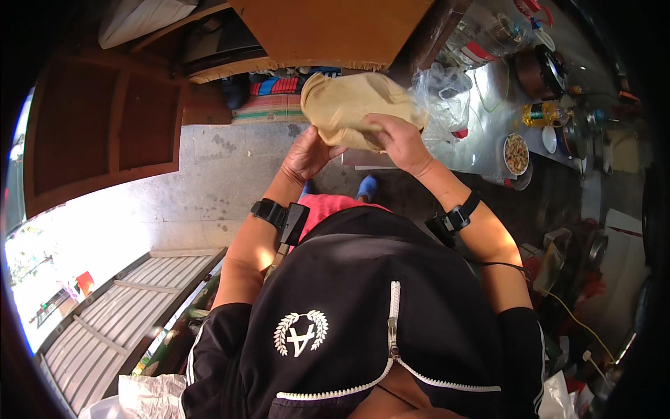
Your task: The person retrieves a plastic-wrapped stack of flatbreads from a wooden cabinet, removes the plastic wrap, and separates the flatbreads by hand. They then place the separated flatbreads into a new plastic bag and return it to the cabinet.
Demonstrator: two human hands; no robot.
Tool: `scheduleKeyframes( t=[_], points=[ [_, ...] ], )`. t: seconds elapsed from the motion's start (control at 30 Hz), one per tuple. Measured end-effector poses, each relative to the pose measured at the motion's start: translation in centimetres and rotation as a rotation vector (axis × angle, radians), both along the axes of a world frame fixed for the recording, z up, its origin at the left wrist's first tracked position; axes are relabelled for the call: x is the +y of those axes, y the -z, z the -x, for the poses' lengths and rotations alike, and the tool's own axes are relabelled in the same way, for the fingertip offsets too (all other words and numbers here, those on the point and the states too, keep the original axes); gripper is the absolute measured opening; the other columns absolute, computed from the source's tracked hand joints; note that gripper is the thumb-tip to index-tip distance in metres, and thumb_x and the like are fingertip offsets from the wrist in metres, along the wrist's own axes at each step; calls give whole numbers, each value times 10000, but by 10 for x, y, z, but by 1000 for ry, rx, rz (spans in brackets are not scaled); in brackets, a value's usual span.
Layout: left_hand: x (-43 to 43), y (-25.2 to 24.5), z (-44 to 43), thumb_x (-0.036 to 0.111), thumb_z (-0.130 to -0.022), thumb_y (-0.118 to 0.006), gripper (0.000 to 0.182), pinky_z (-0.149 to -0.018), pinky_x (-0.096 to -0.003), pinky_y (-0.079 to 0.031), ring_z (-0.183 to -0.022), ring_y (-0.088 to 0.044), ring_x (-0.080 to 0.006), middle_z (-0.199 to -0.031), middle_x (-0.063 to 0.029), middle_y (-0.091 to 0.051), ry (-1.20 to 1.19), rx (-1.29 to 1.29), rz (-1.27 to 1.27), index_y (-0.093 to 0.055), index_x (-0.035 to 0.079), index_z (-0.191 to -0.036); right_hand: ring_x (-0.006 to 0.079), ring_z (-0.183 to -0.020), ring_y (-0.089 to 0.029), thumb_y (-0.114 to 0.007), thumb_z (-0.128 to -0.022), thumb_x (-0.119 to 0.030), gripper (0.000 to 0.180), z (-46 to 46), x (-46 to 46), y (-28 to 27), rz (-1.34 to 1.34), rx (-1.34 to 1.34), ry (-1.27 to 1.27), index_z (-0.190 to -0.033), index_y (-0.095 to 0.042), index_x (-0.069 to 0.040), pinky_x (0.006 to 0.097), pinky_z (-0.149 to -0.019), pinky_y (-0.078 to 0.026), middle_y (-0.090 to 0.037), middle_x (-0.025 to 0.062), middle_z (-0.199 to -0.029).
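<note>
A folded stack of thin pale-yellow sheets (361, 99), which looks like tofu skin, is held up in front of me. My left hand (310, 153) grips its near left edge, thumb on top and fingers below. At the near right side, my right hand (400, 142) has its fingers curled over the sheets; its fingertips are partly hidden by the folds. Just right of the stack, a crumpled clear plastic bag (442, 97) lies on a shiny metal countertop (487, 152). I cannot tell whether the bag touches the sheets.
A plate of chopped food (516, 154) sits near the countertop's front edge. Beyond it are a bottle of yellow oil (542, 114), a small white dish (549, 140), a brown cooker (539, 73) and large clear jugs (489, 39). A wooden cabinet door (104, 118) stands at left.
</note>
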State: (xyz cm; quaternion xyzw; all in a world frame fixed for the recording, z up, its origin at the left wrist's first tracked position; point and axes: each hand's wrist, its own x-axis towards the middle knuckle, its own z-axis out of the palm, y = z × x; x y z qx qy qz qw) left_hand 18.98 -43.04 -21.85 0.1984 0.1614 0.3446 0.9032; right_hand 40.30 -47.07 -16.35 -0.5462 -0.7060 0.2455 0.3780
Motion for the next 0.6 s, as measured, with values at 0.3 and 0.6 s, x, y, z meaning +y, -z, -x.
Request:
scheduleKeyframes(
  t=[0.3,0.6],
  points=[
    [-8,-39,-15,378,-821,-619,679,-887,-350,-447,-1114,-494,-230,-1269,-74,-444,3,227,-224,-285,129,-1357,360,-757,-581,-542,-823,-117,179,32,7,-18,-41,-101,33,-970,-590,-28,394,-643,-462,-606,188,-825],
    [21,-1,3,154,-860,-477,419,-789,-365,-521,-974,-584,-222,-1151,-80,-526,-219,517,-164,-379,72,-1260,100,-602,-458,-552,-880,-218,209,6,17,-22,45,230,300,-902,-594,-14,279,-575,-412,-545,67,-640]
  ],
)
